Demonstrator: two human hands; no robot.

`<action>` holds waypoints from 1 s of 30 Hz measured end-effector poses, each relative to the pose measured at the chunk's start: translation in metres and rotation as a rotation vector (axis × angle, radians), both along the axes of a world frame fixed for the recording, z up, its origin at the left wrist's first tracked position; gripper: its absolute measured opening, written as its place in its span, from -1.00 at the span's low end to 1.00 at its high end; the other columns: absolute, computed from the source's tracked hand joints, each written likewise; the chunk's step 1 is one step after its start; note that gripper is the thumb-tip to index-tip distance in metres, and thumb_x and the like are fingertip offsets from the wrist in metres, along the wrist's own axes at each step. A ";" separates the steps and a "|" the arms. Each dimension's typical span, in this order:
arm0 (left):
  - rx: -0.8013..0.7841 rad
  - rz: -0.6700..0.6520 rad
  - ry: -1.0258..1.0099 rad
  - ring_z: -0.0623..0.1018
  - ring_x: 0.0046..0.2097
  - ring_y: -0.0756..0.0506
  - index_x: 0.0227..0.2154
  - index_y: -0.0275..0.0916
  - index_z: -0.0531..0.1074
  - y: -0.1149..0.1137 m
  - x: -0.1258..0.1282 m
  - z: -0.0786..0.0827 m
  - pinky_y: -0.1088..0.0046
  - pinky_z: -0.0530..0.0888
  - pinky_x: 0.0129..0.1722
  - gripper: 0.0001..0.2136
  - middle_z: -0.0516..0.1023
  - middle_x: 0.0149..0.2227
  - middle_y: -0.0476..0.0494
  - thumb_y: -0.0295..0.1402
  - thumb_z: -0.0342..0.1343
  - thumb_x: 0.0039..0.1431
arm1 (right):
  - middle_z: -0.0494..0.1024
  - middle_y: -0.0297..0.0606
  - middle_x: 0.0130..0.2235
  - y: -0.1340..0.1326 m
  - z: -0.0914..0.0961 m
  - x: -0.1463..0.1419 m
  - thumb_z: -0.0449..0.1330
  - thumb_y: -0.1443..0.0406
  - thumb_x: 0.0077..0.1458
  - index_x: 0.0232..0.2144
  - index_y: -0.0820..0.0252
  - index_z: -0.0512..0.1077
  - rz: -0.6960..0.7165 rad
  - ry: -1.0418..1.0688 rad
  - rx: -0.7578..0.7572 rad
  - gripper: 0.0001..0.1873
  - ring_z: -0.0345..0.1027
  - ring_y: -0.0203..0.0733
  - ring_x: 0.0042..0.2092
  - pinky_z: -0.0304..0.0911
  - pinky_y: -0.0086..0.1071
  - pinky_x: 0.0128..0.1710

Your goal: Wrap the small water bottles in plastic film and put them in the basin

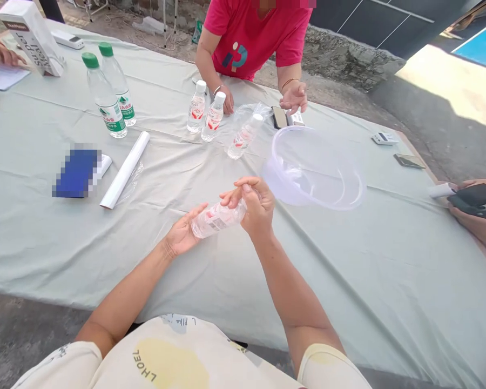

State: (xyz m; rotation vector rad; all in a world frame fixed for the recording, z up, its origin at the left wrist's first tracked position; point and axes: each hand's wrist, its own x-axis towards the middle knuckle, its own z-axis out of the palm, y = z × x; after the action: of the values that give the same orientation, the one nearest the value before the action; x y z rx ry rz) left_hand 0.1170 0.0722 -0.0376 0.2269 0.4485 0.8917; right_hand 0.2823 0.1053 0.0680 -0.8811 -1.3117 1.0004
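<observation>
A small clear water bottle [216,219] with a red-and-white label is held tilted above the table, its base toward the left. My left hand [184,231] supports the base end, with the fingers reaching along its far side. Around the other end, my right hand [256,205] is closed, hiding the bottle's top and cap. Just beyond my right hand stands a clear plastic tub [316,173]. Past the hands, a similar bottle [243,140] leans tilted in clear film, near two upright small bottles [196,108] with white caps.
Two green-capped bottles [107,102], a white roll [125,170] and a blurred blue item [76,173] are on the left. A person in a pink shirt [243,48] is across the table. Phones [409,161] and another person's hands [476,202] appear at right.
</observation>
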 end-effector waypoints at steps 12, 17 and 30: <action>0.053 -0.114 0.082 0.56 0.05 -0.21 -0.01 -0.24 0.51 -0.001 0.001 -0.026 0.20 0.47 0.00 -0.70 0.57 0.01 -0.30 -0.25 0.22 0.25 | 0.46 -0.35 -0.35 0.253 -0.031 0.014 0.04 -0.06 0.26 -0.30 0.15 0.34 -0.505 -0.520 0.071 -0.59 0.45 -0.19 -0.16 0.30 -0.07 0.09; 0.059 -0.123 0.086 0.57 0.03 -0.20 -0.01 -0.23 0.51 0.000 0.000 -0.023 0.21 0.48 -0.02 -0.70 0.58 -0.01 -0.28 -0.25 0.22 0.25 | 0.47 -0.26 -0.10 0.253 -0.028 0.014 0.17 -0.13 0.14 -0.16 0.11 0.32 -0.384 -0.595 0.086 -0.51 0.38 -0.10 0.05 0.23 0.03 0.15; 0.068 -0.117 0.118 0.56 0.06 -0.20 0.00 -0.22 0.49 0.002 0.000 -0.019 0.20 0.46 0.01 -0.70 0.59 -0.02 -0.24 -0.26 0.22 0.25 | 0.50 -0.30 -0.26 0.174 0.084 0.075 0.07 0.22 0.27 -0.33 -0.03 0.28 -0.538 -0.764 0.256 -0.91 0.34 -0.18 -0.20 0.33 -0.23 -0.07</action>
State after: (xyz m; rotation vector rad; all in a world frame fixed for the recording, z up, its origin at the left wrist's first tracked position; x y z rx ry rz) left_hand 0.1168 0.0747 -0.0562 0.3662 0.5095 0.7817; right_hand 0.3568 0.2791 0.1517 -1.3843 -1.6429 0.0455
